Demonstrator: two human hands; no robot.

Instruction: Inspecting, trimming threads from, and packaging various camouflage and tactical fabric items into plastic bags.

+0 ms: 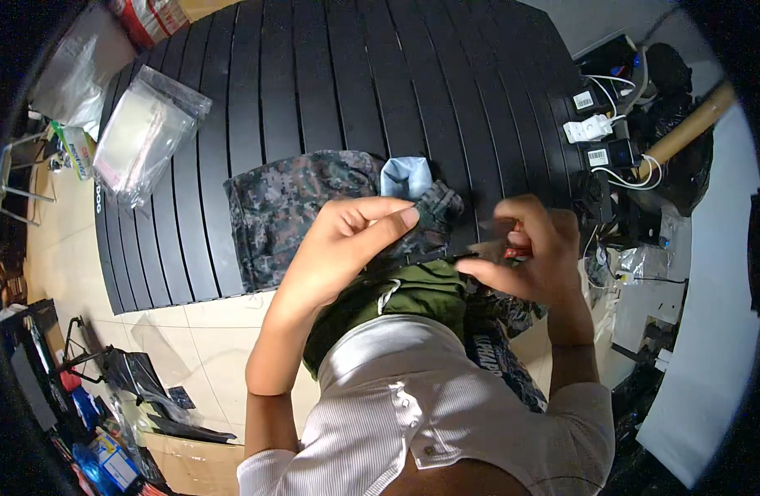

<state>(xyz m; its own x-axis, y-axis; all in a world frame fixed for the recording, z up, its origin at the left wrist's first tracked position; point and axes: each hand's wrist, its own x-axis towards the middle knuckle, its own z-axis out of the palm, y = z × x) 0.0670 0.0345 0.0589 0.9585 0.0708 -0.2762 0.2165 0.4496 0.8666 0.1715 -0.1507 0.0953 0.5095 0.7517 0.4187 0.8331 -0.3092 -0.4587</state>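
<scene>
A dark camouflage-print garment [289, 198] lies on the black slatted table [314, 74] in front of me, a piece of light blue cloth [406, 175] showing at its upper right. Over the garment, my left hand [343, 244] is closed in a pinch, thumb against forefinger. Whatever lies between those fingertips, if anything, is too small to make out. To the right, my right hand [541, 248] curls round a small red-handled tool [519, 241]. Greyish blade-like parts of it point toward the garment, smeared by motion.
Clear plastic bags [144, 136] lie at the table's left. White adapters with cables [590, 128] sit at its right edge, beside a cardboard tube [694, 124]. Dark bags and boxes [119, 463] crowd the floor at lower left.
</scene>
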